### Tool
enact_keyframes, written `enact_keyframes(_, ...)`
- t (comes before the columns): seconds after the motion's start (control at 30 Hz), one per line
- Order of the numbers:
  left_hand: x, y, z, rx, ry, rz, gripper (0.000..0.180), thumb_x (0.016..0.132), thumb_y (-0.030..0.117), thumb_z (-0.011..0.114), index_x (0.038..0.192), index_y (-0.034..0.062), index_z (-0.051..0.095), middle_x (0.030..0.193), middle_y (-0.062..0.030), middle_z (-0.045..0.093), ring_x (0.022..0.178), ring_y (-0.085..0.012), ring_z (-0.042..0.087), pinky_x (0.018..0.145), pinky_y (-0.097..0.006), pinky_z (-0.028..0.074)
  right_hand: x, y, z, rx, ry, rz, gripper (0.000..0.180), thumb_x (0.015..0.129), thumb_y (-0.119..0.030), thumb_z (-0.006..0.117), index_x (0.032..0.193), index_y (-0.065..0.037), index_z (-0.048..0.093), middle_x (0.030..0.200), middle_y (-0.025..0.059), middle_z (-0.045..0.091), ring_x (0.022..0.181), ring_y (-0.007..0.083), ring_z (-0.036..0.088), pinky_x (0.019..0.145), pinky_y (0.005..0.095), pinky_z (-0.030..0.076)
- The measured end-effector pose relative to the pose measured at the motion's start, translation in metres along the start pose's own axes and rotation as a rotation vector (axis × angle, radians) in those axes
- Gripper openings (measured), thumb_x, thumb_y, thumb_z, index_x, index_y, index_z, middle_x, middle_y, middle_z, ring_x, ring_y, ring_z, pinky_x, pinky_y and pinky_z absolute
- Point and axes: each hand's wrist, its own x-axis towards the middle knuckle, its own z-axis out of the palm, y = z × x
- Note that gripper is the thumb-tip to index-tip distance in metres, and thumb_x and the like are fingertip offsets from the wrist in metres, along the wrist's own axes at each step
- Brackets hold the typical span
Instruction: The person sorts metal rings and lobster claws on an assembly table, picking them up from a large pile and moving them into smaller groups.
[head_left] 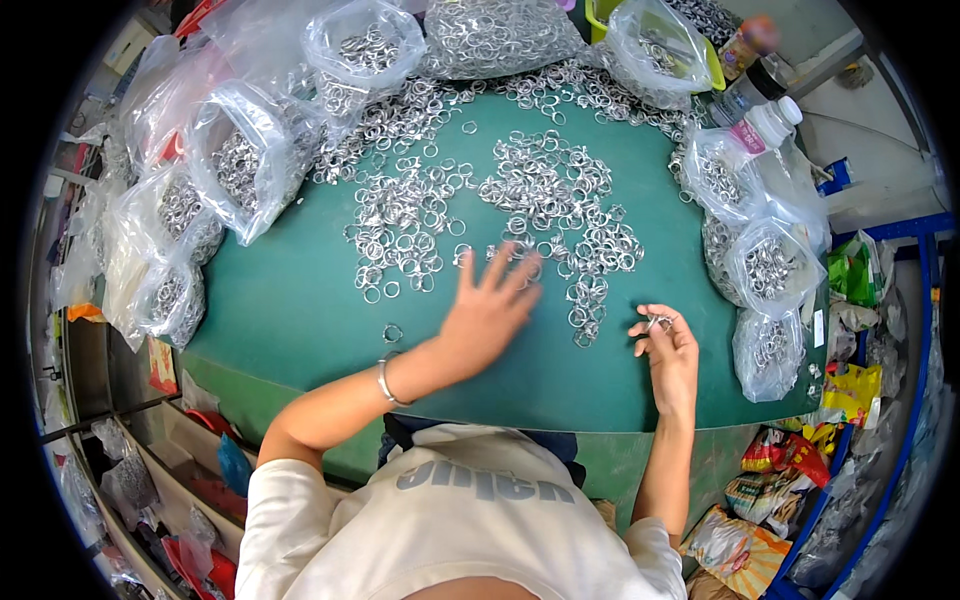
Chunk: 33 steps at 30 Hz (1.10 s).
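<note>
Loose rings [540, 190] could mix.
I see the left hand [490, 312] open at the bench [290, 300] heaps' near edge — a wide sweep might merge them; the right hand [668, 348] pinches metal rings [658, 321] — slackening could drop one.

This looks to be a small workshop, probably one where metal pieces are handled by quantity. A wide green table [290, 330] carries many loose metal rings [400, 220], in several heaps. Clear plastic bags [262, 205], filled with similar rings, stand around its left, far and right edges. On the left there are open compartments [165, 437]; on the right, a blue metal rack [928, 270] beside colourful packages [740, 550].
</note>
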Motion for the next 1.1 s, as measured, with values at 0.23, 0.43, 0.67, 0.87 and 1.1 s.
enact_keyframes(0.23, 0.002, 0.015, -0.005, -0.217, 0.13, 0.045, 0.043, 0.073, 0.003, 0.059, 0.116, 0.0052, 0.059, 0.131, -0.0154, 0.045, 0.125, -0.0343, 0.039, 0.099, -0.059, 0.032, 0.002, -0.012, 0.012, -1.141, 0.19, -0.605, 0.02, 0.087, 0.004, 0.053, 0.102, 0.001, 0.064, 0.101, 0.0119, 0.062, 0.085, 0.0197, 0.061, 0.071, 0.0281, 0.049)
enact_keyframes(0.43, 0.031, 0.054, 0.014, -0.085, -0.043, 0.304, 0.037, 0.075, 0.008, 0.058, 0.111, 0.0033, 0.059, 0.118, -0.0124, 0.053, 0.113, -0.0294, 0.047, 0.095, -0.048, 0.035, -0.005, -0.015, 0.005, 0.33, -0.041, 0.157, 0.018, 0.088, 0.0, 0.055, 0.104, -0.002, 0.064, 0.088, 0.0023, 0.052, 0.07, 0.0124, 0.052, 0.061, 0.0238, 0.043)
enact_keyframes(0.67, 0.015, 0.033, 0.003, -0.348, 0.243, 0.119, 0.035, 0.075, -0.001, 0.06, 0.11, 0.0027, 0.057, 0.112, -0.0118, 0.055, 0.105, -0.0292, 0.053, 0.09, -0.045, 0.038, -0.001, 0.01, 0.051, -1.228, 0.063, -0.547, 0.015, 0.079, -0.007, 0.07, 0.092, -0.004, 0.065, 0.085, 0.0136, 0.052, 0.072, 0.0318, 0.054, 0.066, 0.0403, 0.045)
enact_keyframes(0.87, 0.009, 0.013, -0.023, -0.782, 0.091, -0.327, 0.047, 0.073, -0.019, 0.044, 0.113, 0.0021, 0.055, 0.097, -0.0122, 0.045, 0.086, -0.0248, 0.05, 0.079, -0.032, 0.043, -0.001, 0.007, 0.049, -1.212, -0.024, -0.586, 0.017, 0.078, -0.004, 0.066, 0.094, -0.005, 0.062, 0.086, 0.0113, 0.05, 0.081, 0.0292, 0.053, 0.068, 0.0401, 0.041)
enact_keyframes(1.1, 0.004, 0.013, -0.028, -0.694, 0.047, -0.285, 0.051, 0.07, -0.023, 0.038, 0.113, -0.0003, 0.051, 0.1, -0.0135, 0.038, 0.094, -0.027, 0.046, 0.08, -0.033, 0.043, -0.005, 0.011, 0.043, -1.293, -0.13, -0.647, 0.014, 0.08, -0.001, 0.064, 0.093, -0.003, 0.06, 0.083, 0.0116, 0.051, 0.08, 0.0285, 0.052, 0.07, 0.0393, 0.04)
